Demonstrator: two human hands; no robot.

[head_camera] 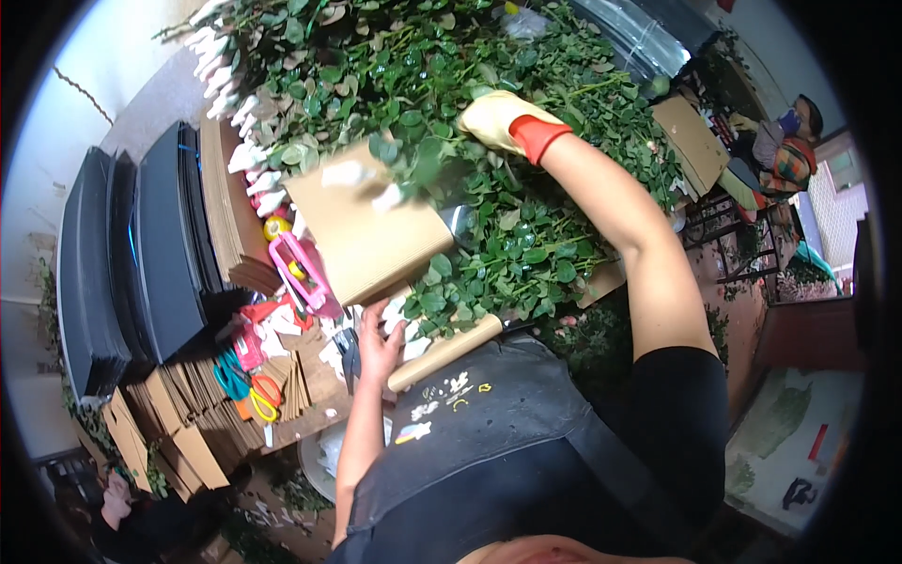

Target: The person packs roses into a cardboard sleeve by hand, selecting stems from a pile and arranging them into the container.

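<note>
My right hand (504, 123), in a cream glove with a red cuff, is closed around leafy rose stems (430, 158) above the heap of foliage. Their white-sleeved flower heads (345, 173), blurred, hang over a pile of brown corrugated cardboard sheets (373, 240). Bare, my left hand (379, 345) is at the near edge of that pile with thumb and fingers apart. White-sleeved rose heads (416, 347) and their leaves lie right beside it. A rolled brown cardboard wrap (451, 352) runs along the table edge against my dark apron (493, 395).
Left of the pile are a pink tape dispenser (299, 271), orange-and-yellow-handled scissors (264, 396) and teal-handled scissors (229, 374). Black sheets (169, 247) stand stacked beyond. More roses (394, 63) cover the far table. One person (782, 151) is at right, another (116, 500) at lower left.
</note>
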